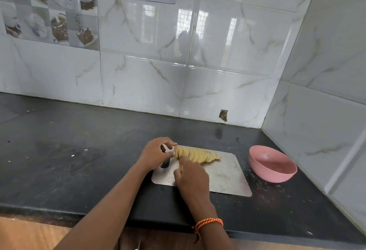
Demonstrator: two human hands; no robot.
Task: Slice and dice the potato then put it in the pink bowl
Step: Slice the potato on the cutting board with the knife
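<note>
Fingers of the left hand pinch the end of the sliced potato on the metal board.

Right hand, low in the middle of the frame, is curled tight round a knife handle; the blade is hidden. Potato slices lean in a row. Pink bowl sits right of the board, apart from it, on the black counter.

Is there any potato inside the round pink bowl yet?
No. The round pink bowl looks bare inside, and the yellow potato slices all lie fanned out on the flat metal cutting board.
</note>
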